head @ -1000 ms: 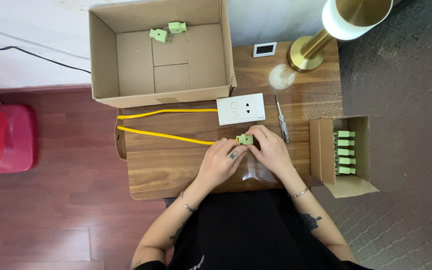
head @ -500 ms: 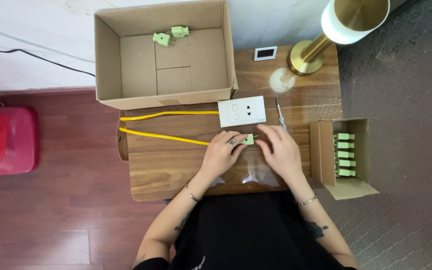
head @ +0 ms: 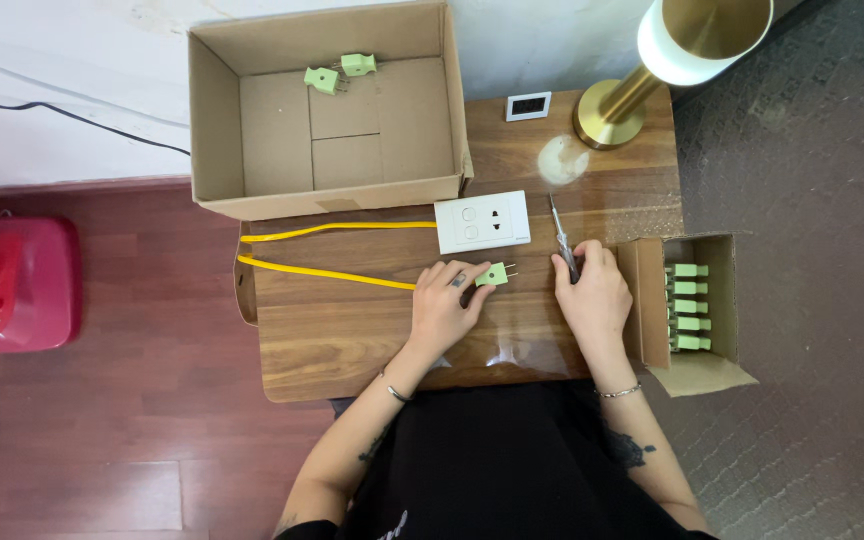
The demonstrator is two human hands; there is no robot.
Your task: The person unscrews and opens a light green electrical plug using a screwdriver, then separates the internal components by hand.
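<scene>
Left hand [head: 444, 310]: fingers pinch the green plug [head: 493, 273] just below the white socket plate [head: 482, 221], steadying it on the table [head: 352, 340].
Right hand [head: 592, 295]: closed round the screwdriver [head: 561, 235], right of the socket plate.
Yellow cable [head: 332, 272]: trails left from the left hand.
Small carton [head: 687, 305]: spare green plugs, right of the right hand.
Large box [head: 327, 110]: two plugs, beyond the socket plate.

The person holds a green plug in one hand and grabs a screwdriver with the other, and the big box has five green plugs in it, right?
Not quite. The head view shows only two green plugs in the big box. The rest is right.
</scene>
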